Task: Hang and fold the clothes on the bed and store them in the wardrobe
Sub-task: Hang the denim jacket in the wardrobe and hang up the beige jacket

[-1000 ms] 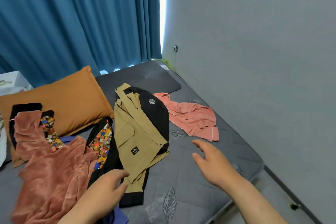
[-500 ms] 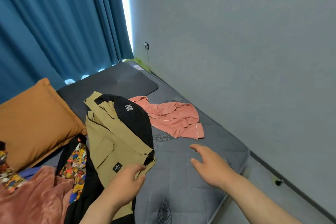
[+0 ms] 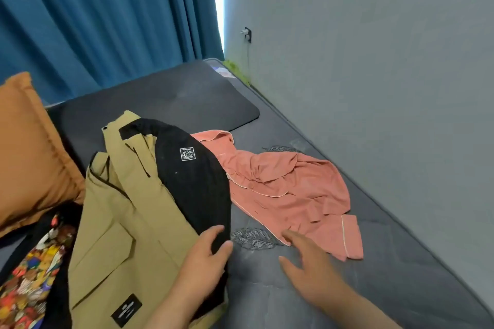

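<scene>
Three garments lie on the bed [image 3: 406, 278], whose grey quilted cover carries stitched leaf shapes. The khaki and black jacket [image 3: 133, 211] lies in the middle, spread flat, with a white square patch on its black part and a black label low on the khaki front. The pink shirt [image 3: 296, 189] lies crumpled just to its right, towards the grey wall [image 3: 374, 67], one piped cuff pointing to the near edge of the bed. A black garment with a colourful print [image 3: 32, 278] lies at the lower left, partly under the jacket and next to the orange pillow [image 3: 26, 157]. The left hand [image 3: 203, 262] rests on the jacket's black edge, thumb and forefinger set either side of a fold of the black cloth; whether the fingers actually pinch it cannot be told. The right hand [image 3: 312, 272] has its fingers released and spread, palm down over the bare cover, the fingertips close to the pink shirt's hem. A dark mat [image 3: 173, 99] lies at the far end of the bed, below the blue curtain [image 3: 107, 13].
</scene>
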{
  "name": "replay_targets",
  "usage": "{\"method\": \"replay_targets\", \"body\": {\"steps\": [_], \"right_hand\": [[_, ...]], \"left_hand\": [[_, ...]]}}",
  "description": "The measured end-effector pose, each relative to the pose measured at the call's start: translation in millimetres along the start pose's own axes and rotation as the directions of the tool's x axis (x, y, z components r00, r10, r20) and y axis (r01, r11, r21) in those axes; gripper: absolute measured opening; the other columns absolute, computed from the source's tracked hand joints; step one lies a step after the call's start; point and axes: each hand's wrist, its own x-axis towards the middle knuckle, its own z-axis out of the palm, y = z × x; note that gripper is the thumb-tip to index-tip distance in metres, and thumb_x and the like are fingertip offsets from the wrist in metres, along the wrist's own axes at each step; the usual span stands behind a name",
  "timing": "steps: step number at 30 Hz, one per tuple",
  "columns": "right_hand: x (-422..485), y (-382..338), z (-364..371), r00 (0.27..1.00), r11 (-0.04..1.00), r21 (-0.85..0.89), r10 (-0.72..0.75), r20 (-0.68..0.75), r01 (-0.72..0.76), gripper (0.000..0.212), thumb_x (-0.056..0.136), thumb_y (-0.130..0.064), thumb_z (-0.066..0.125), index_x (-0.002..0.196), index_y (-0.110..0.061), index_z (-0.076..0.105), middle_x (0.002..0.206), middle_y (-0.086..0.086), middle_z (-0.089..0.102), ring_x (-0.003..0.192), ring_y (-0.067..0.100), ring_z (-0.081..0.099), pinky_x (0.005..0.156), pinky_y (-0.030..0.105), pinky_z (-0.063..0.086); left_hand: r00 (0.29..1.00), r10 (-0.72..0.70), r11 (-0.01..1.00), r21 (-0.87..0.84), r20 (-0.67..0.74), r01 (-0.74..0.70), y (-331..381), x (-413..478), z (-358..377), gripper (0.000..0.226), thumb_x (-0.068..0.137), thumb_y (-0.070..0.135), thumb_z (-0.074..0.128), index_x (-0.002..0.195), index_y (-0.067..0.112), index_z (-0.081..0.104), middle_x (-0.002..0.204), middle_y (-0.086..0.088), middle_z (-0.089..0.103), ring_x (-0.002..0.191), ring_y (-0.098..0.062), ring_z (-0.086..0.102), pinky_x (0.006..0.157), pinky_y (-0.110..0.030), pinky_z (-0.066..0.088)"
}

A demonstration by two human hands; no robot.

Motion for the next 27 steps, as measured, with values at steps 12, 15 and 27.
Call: {"method": "replay_targets", "body": {"steps": [12,15,27], "right_hand": [[194.8,-9.6,210.2,0.981,0.976,0.124,0.166,0.100,-0.178,0.110,0.051,-0.066,0.075,0.144,-0.023,0.036,0.134,-0.004,0.048,0.123,0.014,0.049,0.100,0.030,0.043],[201.2,-0.5,220.9,0.997,0.996,-0.073,0.062,0.047,-0.058,0.079,0.056,-0.065,0.071,0.122,-0.029,0.047,0.119,-0.008,0.052,0.114,0.015,0.051,0.093,0.034,0.047],[212.8,12.8,218.0,0.999,0.991,-0.124,-0.040,0.018,0.042,0.026,0.085,-0.039,0.064,0.086,-0.013,0.063,0.081,-0.002,0.068,0.081,0.022,0.063,0.071,0.033,0.052]], "left_hand": [[0.744,-0.180,0.789,0.358,-0.643,0.500,-182.7,173.3,-39.6,0.121,0.054,0.087,0.055,0.146,0.014,0.026,0.141,-0.017,0.042,0.132,-0.035,0.037,0.112,-0.046,0.030],[0.693,-0.045,0.793,0.396,-0.720,0.463,-207.0,177.6,-26.7,0.088,0.068,0.076,0.058,0.121,0.006,0.050,0.112,-0.018,0.057,0.106,-0.037,0.051,0.097,-0.047,0.039],[0.719,0.040,0.826,0.428,-0.694,0.367,-208.8,180.8,-39.1,0.041,0.092,0.040,0.053,0.061,0.016,0.037,0.065,-0.004,0.049,0.065,-0.028,0.047,0.062,-0.036,0.032]]}}
